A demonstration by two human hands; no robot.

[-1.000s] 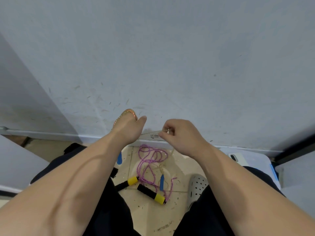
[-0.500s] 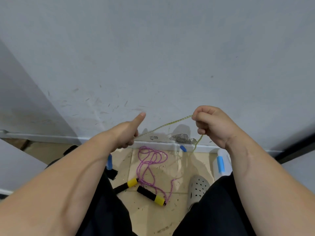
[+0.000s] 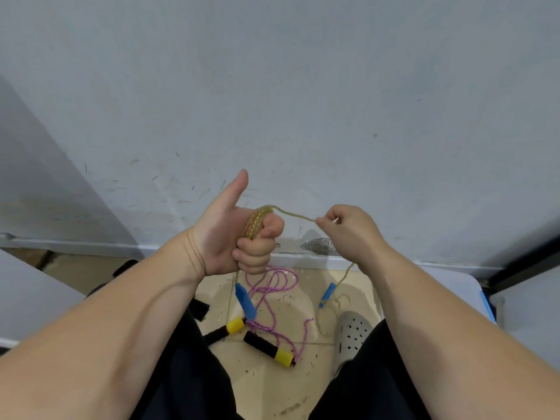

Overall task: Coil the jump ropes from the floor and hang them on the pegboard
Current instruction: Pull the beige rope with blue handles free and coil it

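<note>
The right hand (image 3: 351, 234) has come nearer. The left hand (image 3: 224, 237) curls its fingers (image 3: 257, 253) round coils of the yellow rope (image 3: 256, 222), and the right fingers pinch its strand.

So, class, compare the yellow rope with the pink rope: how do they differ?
The yellow rope is wound in coils over the left hand and pinched by the right hand; the pink rope lies loose on the floor. The yellow rope has blue handles; the pink rope's are black with yellow ends. Both have two handles.
</note>
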